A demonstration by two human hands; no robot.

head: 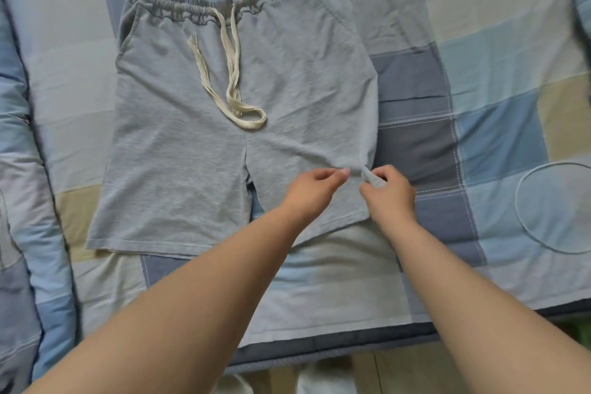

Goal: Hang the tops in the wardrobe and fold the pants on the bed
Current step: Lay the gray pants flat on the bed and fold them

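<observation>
Two bare forearms come in from the bottom edge, nearest to the camera, and reach forward over the bed (pixel 499 125). One pair of grey shorts (pixel 179 125) lies flat on the checked quilt, with the elastic waistband far from the person and the two leg openings toward the person. One cream drawstring (pixel 232 73) hangs from the waistband; its two ends lie loose on the front of the shorts and one makes a loop near the crotch.

Both hands meet at the right leg of the shorts, near its outer side seam. The left hand (pixel 311 192) has its fingers curled, and the thumb and forefinger press together on the grey fabric, so it pinches the cloth. The right hand (pixel 388 193) is just beside it, fingers bent, and it grips a small raised fold of the same fabric at the edge of the leg. The two hands are close but do not touch each other.

One round stitched circle (pixel 524 221) is on the quilt at the right side, well apart from the shorts.
</observation>
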